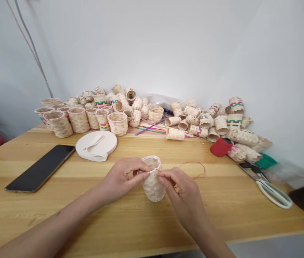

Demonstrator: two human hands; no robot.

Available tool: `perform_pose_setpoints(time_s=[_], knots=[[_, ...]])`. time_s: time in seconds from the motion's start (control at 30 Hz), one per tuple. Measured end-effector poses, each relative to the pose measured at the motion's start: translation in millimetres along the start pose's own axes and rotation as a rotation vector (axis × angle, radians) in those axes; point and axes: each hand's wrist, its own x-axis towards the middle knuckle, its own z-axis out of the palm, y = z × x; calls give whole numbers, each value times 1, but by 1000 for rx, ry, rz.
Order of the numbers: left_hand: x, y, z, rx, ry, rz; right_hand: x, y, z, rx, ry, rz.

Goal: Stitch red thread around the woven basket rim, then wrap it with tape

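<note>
Small woven basket (154, 190), mouth up, at the table's (130, 233) 6 o'clock; pale rim band, red stitching. Cannot tell whether its base touches down.

Left hand (121, 175) clamped on the rim at its 8 o'clock, thumb and finger pinching. Right hand (181, 188) at the rim's 4 o'clock, thumb and fingertip drawn together; what lies between is too small to tell. Red thread (205, 170) loops out past it, toward 3.

From the basket: roll of pale tape (108, 141) at 10 o'clock; dark phone (41, 168) at 9; scissors (274, 195) just past 3. Other woven baskets, many heaped, 10 round to 2; coloured strips (149, 128) at 12.
</note>
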Motion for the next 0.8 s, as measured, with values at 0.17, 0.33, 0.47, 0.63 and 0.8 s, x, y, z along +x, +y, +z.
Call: perform_pose_setpoints(time_s=[0.17,0.33,0.47,0.63,0.8], knots=[[0,3,0,14,-5,-5,1,0,0,-27,-7,-8],[0,3,1,27,10,28,0,-3,-2,-70,1,-24],[-1,3,2,116,31,135,-1,-5,-2,-105,-4,-27],[-7,2,11,393,105,325,-2,-11,4,-73,29,35],[-13,1,18,456,90,322,-1,-14,12,42,74,104]])
